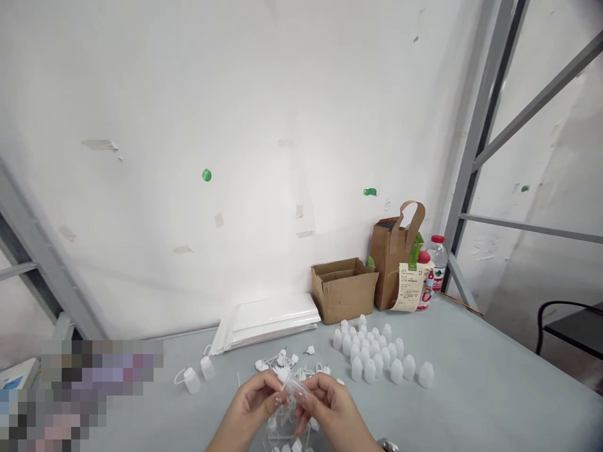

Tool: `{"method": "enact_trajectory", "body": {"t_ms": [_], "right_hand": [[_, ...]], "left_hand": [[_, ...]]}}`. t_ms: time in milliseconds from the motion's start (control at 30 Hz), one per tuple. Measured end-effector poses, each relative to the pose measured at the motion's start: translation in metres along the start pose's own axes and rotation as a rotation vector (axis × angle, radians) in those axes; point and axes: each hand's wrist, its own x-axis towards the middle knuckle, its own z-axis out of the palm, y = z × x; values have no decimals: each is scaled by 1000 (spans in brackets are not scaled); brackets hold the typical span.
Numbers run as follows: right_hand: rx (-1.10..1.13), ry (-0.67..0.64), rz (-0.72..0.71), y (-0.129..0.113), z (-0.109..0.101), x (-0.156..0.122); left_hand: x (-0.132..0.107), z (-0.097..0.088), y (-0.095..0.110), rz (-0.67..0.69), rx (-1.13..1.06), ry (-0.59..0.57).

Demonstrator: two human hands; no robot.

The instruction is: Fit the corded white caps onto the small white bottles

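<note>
Both of my hands meet low in the middle of the head view, fingers closed. My left hand [260, 402] pinches a white cap [282, 375] at the upper end of a small translucent bottle [296, 388]. The body of that bottle is gripped by my right hand [326, 405]. Fingers partly hide where cap and bottle meet, so I cannot tell whether they are joined. Around and below my hands lie several loose white caps [281, 358] with cord-like loops. To the left, two small white bottles [191, 380] with caps and loops sit on the table.
Several uncapped translucent bottles [370, 369] stand grouped at right. Behind them are an open cardboard box [346, 300], a brown paper bag [384, 270] and a red-capped water bottle [438, 257]. White flat packets [268, 320] are stacked by the wall. The grey table's [494, 383] left end is pixelated.
</note>
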Motion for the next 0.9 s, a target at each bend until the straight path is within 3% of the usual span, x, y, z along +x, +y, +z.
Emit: {"method": "enact_trajectory", "body": {"t_ms": [67,267,400,500,600,700,767,833,900], "right_hand": [[-23,20,-47,-2,-2,-1],[-402,113,-161,-6,-8,-7],[-623,129,-281,1,-9,-8],[-644,129,-333,4,-8,-7],[-429,94,-181,3,-5,-4],[-123,-86,58,1,-2,0],[-55,-172,137,-1,-1,2],[-93,-124,140,-2,-2,2],[-188,4,73,-3,-2,1]], "left_hand": [[1,0,3,-1,56,4],[9,-2,1,-18,87,257],[12,0,-8,-30,1,316],[11,1,-11,-22,-6,294],[8,0,-9,25,83,273],[7,0,-6,101,198,269],[7,1,-6,108,227,260],[8,1,-8,97,226,275],[9,1,-10,83,215,299]]}}
